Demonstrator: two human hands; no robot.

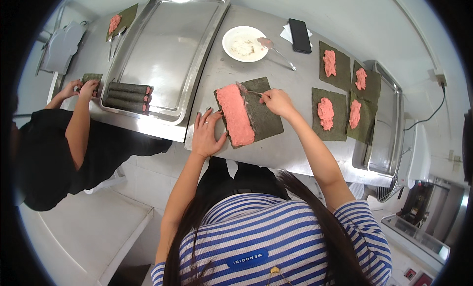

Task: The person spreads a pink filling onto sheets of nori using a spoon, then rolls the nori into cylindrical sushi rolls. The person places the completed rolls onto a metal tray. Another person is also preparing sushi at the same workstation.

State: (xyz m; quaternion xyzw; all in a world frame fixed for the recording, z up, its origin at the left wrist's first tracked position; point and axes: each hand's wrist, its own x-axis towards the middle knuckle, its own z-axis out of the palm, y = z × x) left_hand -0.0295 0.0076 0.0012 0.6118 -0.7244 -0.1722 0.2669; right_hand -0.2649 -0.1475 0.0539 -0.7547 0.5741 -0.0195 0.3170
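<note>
In front of me a dark green nori sheet (266, 119) lies on the steel table. A thick band of pink paste (236, 117) covers its left part. My right hand (279, 103) is closed around the handle of a spoon (245, 88), whose bowl touches the paste's upper right edge. My left hand (208, 134), wearing a ring, rests with fingers spread at the sheet's left edge. Its fingertips lie by the border of the nori and hold nothing.
Left stands a large steel tray (165, 49) with several dark rolls (129, 96); beyond it a co-worker's hands (87, 87) handle nori. Behind my sheet are a white bowl (241, 46), a second spoon (279, 54) and a phone (299, 36). Several paste-topped nori sheets (337, 131) lie right, beside another tray (386, 138).
</note>
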